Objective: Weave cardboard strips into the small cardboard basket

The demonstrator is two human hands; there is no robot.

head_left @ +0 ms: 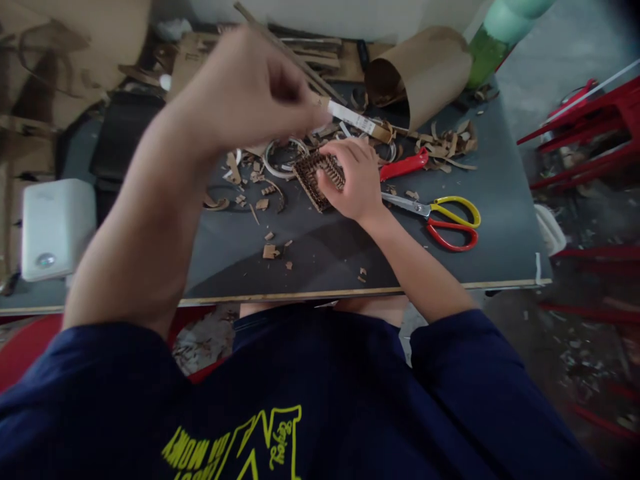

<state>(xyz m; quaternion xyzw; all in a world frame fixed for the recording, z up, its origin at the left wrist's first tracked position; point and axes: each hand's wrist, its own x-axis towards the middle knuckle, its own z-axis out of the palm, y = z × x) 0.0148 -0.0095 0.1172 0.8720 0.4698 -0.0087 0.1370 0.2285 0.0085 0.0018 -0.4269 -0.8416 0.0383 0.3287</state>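
Nearest the camera a dark blue shirt (310,400) w/ yellow print is seen, sleeves spread to both sides. Just beyond it the front edge of the desk (350,267) is met; its grey top is strewn w/ small cardboard scraps (273,251).

On the right side, red-and-yellow scissors (443,217) are laid flat on the desk, blades pointed toward the right hand (353,180). That hand is pressed palm-down on a small woven cardboard piece (315,177), fingers curled over its right half; the piece is held against the desk near the middle, approx. level w/ the scissors.

The left hand (250,87) is raised above the desk, closer to the lens and blurred. Its fingers are pinched shut on a thin stick (357,121) w/ a white band, which is pointed rightward over the woven piece.

Behind the right hand a red-handled tool (404,165) is seen, and a white ring (283,157) beside the woven piece. Farther back a rolled cardboard sheet (420,73) is lying on its side, w/ a green bottle (493,40) past it. At far left a white box (55,227) is set.
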